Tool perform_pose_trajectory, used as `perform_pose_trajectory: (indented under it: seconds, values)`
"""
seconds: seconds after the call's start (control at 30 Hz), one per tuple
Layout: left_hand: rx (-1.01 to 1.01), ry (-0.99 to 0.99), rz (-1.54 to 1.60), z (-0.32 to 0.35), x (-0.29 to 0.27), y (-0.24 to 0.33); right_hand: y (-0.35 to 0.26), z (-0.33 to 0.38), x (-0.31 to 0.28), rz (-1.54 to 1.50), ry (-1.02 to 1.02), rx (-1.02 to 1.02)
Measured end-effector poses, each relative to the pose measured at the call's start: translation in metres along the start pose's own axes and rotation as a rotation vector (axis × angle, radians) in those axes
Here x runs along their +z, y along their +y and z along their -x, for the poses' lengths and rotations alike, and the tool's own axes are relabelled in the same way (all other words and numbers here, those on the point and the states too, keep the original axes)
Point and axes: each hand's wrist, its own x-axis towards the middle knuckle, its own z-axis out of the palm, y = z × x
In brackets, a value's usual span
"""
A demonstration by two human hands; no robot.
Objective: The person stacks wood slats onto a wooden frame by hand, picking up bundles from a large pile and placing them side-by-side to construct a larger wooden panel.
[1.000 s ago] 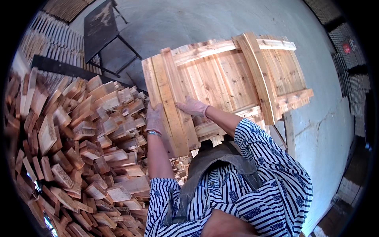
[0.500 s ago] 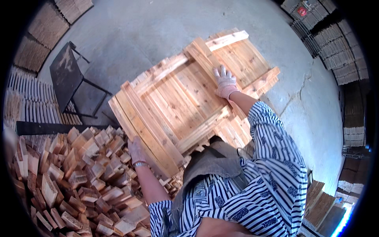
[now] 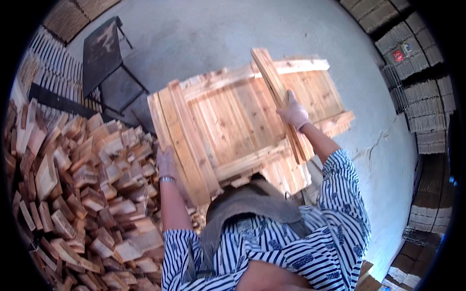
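In front of me lies a wooden panel [image 3: 228,116] of pale planks, with crosswise battens along its edges. My right hand [image 3: 294,115], in a light knitted glove, is closed around a long wooden plank [image 3: 268,75], which is tilted up on edge across the panel; it may be more than one piece. At the panel's left end my gloved left hand [image 3: 167,164] grips the outer board's edge, its fingertips partly hidden. A batten [image 3: 193,138] runs beside that end. Under the panel's near side, more pale boards [image 3: 290,178] show.
A large heap of short wood offcuts [image 3: 104,194] fills the left side. Behind it stands a black metal-legged table [image 3: 103,56]. Stacked wooden slats [image 3: 58,58] are at the far left, with bundled stacks [image 3: 427,99] along the right wall. Grey concrete floor [image 3: 194,29] lies beyond the panel.
The plank under my right hand has been lifted from lying flat to standing tilted, and my fingers have wrapped around it. My left hand stays at the panel's left end. The view has shifted.
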Motion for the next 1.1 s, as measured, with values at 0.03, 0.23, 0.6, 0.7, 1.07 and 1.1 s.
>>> perform_pose_trajectory:
  seconds: [0.03, 0.23, 0.6, 0.7, 1.07, 1.1]
  values:
    - [0.007, -0.006, -0.028, -0.001, 0.000, 0.000, -0.017, 0.010, -0.003, -0.048, -0.104, 0.019]
    - [-0.080, -0.013, -0.174, -0.016, -0.005, -0.013, -0.149, 0.084, 0.085, -0.341, -0.182, -0.192]
    - [0.137, 0.108, -0.751, -0.031, -0.004, -0.015, -0.145, 0.070, 0.114, -0.476, -0.226, -0.361]
    - [0.029, 0.246, -0.776, -0.011, 0.016, -0.003, -0.135, 0.064, 0.146, -0.391, -0.172, -0.262]
    - [0.201, 0.297, -0.877, -0.014, 0.017, -0.024, -0.269, 0.110, -0.009, -0.368, -0.044, -1.001]
    - [0.378, 0.236, -0.869, -0.015, 0.013, -0.028, -0.305, 0.132, -0.045, -0.582, -0.168, -1.233]
